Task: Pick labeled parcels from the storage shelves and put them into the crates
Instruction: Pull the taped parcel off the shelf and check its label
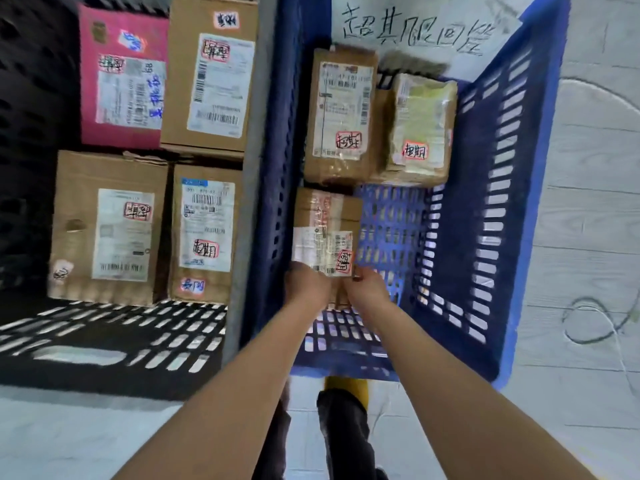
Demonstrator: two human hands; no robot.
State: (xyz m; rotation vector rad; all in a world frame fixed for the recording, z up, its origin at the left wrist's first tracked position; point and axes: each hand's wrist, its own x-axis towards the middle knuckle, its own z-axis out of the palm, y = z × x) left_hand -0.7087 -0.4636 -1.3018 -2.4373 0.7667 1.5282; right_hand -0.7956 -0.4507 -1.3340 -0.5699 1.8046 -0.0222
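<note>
Both my hands reach down into a blue slotted crate (491,202). My left hand (304,285) and my right hand (369,285) grip the near end of a small brown cardboard parcel (325,216) with a white shipping label and a red-edged sticker. The parcel lies at the crate's left side, near its floor. Two more labeled brown parcels, a tall one (341,112) and a taped one (420,129), lie at the crate's far end. A white paper sign (415,29) with handwritten characters hangs on the crate's far wall.
To the left a black slotted crate (104,337) holds a pink box (121,81) and three brown labeled boxes, such as the box (211,74). Pale floor (588,202) lies to the right, with a thin wire loop (588,320). My legs and a yellow object (346,384) show below.
</note>
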